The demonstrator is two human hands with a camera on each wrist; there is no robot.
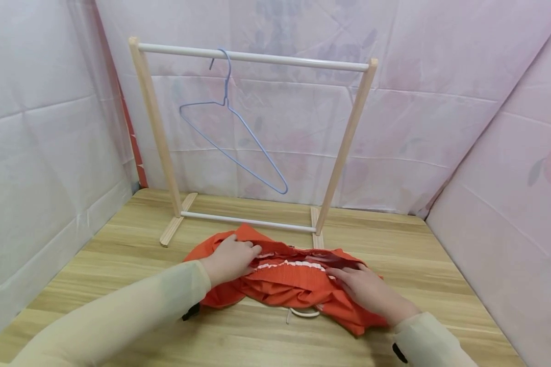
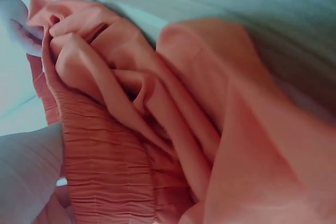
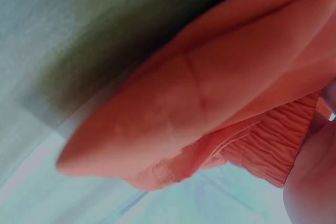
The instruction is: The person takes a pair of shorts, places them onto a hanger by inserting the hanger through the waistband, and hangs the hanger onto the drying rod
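A crumpled orange garment with a gathered elastic waistband lies on the table; whether it is shorts or a skirt I cannot tell. My left hand grips the waistband on the left, with part of its fingers hidden by cloth. On the right side, my right hand holds the other end, its fingertips at the opening. Between the hands the waist gapes, showing a white ruffled edge inside. In the right wrist view, folded orange cloth covers most of the hand.
Behind the garment stands a wooden rack with a white top bar. A blue wire hanger hangs from it. A white curved piece pokes out under the garment's front. Fabric-covered walls enclose the wooden table.
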